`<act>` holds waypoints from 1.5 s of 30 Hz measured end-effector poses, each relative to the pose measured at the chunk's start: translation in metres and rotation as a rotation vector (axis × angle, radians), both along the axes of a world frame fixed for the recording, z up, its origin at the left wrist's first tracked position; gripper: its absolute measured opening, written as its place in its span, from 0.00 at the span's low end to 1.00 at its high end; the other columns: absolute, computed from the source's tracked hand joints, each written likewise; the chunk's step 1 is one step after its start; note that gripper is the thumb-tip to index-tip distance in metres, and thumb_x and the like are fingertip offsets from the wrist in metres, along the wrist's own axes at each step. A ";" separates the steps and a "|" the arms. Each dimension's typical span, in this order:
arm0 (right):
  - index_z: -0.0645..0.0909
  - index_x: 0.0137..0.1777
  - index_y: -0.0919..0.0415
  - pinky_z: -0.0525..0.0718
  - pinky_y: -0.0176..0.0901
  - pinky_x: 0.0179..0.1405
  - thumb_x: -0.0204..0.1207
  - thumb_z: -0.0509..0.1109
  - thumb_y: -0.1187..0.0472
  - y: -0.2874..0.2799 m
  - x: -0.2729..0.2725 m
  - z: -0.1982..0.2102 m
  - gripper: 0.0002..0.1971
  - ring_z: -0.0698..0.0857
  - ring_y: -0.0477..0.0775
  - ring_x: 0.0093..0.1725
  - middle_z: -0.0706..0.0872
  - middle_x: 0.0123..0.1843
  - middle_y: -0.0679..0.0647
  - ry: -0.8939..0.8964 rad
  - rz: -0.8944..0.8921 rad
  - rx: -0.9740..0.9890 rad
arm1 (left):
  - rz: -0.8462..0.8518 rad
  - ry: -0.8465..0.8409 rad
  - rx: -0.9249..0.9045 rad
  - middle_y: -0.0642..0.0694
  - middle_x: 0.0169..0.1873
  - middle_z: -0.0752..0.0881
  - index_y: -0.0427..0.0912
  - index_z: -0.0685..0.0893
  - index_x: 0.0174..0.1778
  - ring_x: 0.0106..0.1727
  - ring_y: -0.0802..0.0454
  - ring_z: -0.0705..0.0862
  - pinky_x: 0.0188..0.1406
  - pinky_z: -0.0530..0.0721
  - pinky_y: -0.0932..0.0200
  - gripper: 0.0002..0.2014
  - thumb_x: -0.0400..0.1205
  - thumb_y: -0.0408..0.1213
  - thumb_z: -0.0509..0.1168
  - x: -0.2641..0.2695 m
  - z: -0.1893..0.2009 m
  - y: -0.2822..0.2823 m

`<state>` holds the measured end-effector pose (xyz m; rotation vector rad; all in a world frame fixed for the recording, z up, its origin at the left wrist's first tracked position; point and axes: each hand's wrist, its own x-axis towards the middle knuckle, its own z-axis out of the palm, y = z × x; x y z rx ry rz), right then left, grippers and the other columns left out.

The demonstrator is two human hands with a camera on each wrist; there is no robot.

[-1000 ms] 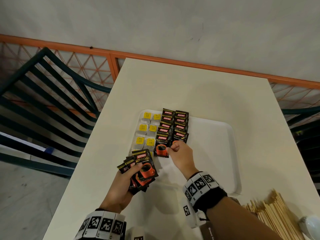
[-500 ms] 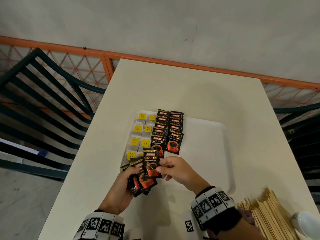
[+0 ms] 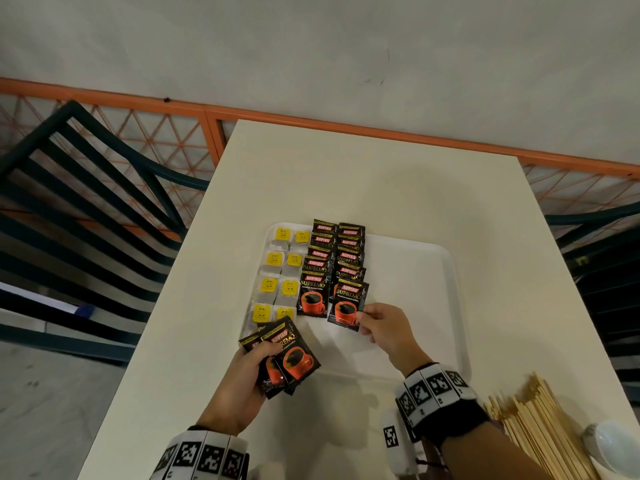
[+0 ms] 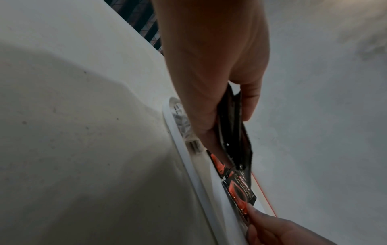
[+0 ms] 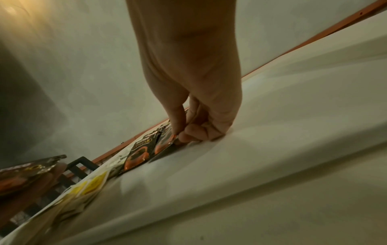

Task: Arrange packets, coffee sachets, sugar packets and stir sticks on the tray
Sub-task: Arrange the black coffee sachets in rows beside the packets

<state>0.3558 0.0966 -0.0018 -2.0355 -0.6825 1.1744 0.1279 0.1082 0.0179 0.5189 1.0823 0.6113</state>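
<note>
A white tray lies on the cream table. Along its left side sit two columns of tea bags with yellow tags. Beside them run two overlapping columns of black coffee sachets. My right hand pinches the right edge of the nearest sachet of the right column, which lies on the tray; the same sachet shows under the fingertips in the right wrist view. My left hand grips a small fan of coffee sachets over the tray's near left corner, seen edge-on as a dark stack.
A bundle of wooden stir sticks lies at the table's near right corner beside a white rounded object. Dark green slatted chairs stand to the left and right. An orange railing runs behind the table.
My right hand took one sachet from the fan in my left hand and carried it right to the near end of the right column. The left hand stayed roughly in place.
</note>
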 end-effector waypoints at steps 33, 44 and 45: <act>0.83 0.55 0.61 0.75 0.28 0.27 0.78 0.67 0.58 -0.003 -0.036 0.031 0.10 0.80 0.42 0.34 0.84 0.40 0.47 0.087 0.541 0.082 | 0.015 -0.050 0.017 0.33 0.51 0.89 0.37 0.79 0.65 0.44 0.42 0.90 0.30 0.87 0.55 0.18 0.77 0.27 0.65 0.009 0.008 -0.001; 0.82 0.54 0.70 0.87 0.35 0.38 0.76 0.68 0.68 -0.007 -0.038 0.032 0.08 0.87 0.49 0.43 0.86 0.45 0.56 0.435 0.326 0.043 | 0.053 -0.058 0.051 0.33 0.48 0.88 0.36 0.81 0.59 0.42 0.42 0.89 0.32 0.86 0.53 0.14 0.79 0.26 0.58 -0.008 0.001 -0.002; 0.82 0.52 0.68 0.86 0.36 0.38 0.76 0.69 0.69 -0.007 -0.038 0.031 0.06 0.86 0.49 0.42 0.86 0.44 0.55 0.448 0.283 0.044 | 0.075 -0.049 0.054 0.34 0.45 0.88 0.36 0.81 0.58 0.40 0.43 0.89 0.31 0.87 0.54 0.13 0.80 0.25 0.57 -0.010 -0.001 -0.002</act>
